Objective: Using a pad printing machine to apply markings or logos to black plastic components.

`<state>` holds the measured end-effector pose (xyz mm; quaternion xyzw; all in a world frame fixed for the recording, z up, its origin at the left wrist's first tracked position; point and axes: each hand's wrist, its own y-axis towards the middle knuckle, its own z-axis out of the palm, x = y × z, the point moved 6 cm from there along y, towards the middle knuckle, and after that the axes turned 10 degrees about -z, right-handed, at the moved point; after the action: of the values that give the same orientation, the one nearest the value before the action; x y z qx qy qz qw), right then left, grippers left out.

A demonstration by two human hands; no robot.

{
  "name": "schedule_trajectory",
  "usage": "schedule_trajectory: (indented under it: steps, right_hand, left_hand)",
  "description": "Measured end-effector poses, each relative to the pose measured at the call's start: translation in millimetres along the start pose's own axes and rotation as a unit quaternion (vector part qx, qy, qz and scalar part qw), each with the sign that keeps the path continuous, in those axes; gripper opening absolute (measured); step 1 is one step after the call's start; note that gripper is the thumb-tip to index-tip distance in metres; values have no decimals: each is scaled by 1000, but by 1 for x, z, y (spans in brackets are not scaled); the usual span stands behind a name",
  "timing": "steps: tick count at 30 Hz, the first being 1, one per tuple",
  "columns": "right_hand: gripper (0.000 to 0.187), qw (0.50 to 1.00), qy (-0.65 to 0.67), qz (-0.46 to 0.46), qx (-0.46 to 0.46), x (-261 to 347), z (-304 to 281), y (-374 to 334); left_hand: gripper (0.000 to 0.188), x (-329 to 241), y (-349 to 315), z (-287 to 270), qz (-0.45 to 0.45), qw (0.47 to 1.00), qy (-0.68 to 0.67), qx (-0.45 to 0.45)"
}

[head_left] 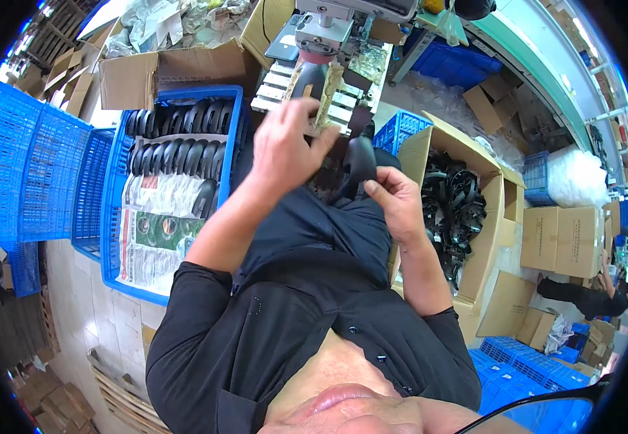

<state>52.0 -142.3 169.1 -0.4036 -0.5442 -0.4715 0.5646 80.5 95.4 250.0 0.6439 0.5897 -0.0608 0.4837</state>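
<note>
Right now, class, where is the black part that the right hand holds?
In the head view, the black part is just right of centre, in the right hand, between the left hand and the open carton.

The machine head (323, 34) blocks the left hand (283, 146) between 12 and 1 o'clock, a cardboard box (129, 81) at 10. Toward 8, passage opens over the rim of the blue crate (113, 231) to uncovered newspaper (147, 265). A curved black part (361, 160) stands between the hands; a carton (414, 153) bars the right hand (399, 199) at 3.
</note>
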Motion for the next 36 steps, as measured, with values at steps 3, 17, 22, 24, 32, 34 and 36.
schedule_trajectory:
  steps: [3,17,22,24,32,34,36]
  right_hand:
    - [23,999,-7,-30,-21,12,5,22]
    - [32,991,-26,-123,-36,43,70,132]
    - [41,973,-161,-165,-5,34,89,162]
    - [39,976,-142,-165,-3,36,90,159]
    - [33,982,-110,-156,-8,50,98,149]
    - [32,980,-127,-154,-9,49,97,152]
    - [33,961,-195,-195,-10,40,97,157]
  left_hand:
    - [47,9,35,-6,14,993,106,-55]
    - [37,59,16,-51,-154,983,54,-89]
    - [40,110,-30,-83,-267,957,76,-82]
    - [40,131,-44,-94,-286,951,80,-82]
    - [45,240,-82,-120,-421,898,42,-125]
    - [45,246,-88,-125,-431,891,61,-125]
    - [46,247,-93,-127,-429,892,78,-119]
